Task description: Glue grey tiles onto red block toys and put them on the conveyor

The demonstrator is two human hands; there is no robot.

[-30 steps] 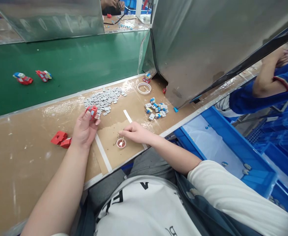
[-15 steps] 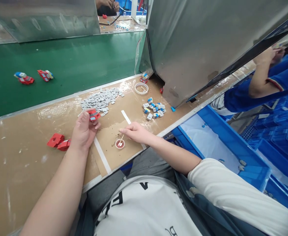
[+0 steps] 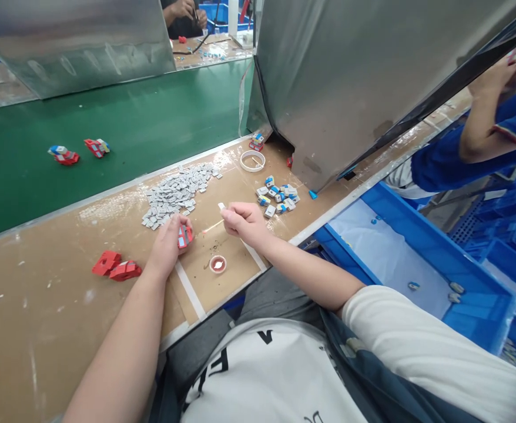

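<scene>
- As we judge it from the two red toy pieces (image 3: pixel 117 268) lying untouched beside our left forearm and the finished red-and-blue toys (image 3: pixel 78 151) out on the green belt (image 3: pixel 152 123), the run is partway through; some units seem done, at least two more wait, and the one in hand looks mid-step.
- Our left hand (image 3: pixel 168 248) is closed around a small red toy part (image 3: pixel 184 235), held just above the brown bench (image 3: pixel 42 305); its grey face turns toward the other hand.
- Our right hand (image 3: pixel 244 222) pinches a thin stick (image 3: pixel 213 226) between narrowed fingers; the stick's tip points at the red part and sits very near it; whether it touches, we cannot tell.
- The small red dish (image 3: pixel 217 264) sits on the bench between and just below both hands, apart from the stick.
- A heap of grey tiles (image 3: pixel 174 191) lies just beyond the left hand; a cluster of blue-and-white pieces (image 3: pixel 278 195) lies just beyond the right.
</scene>
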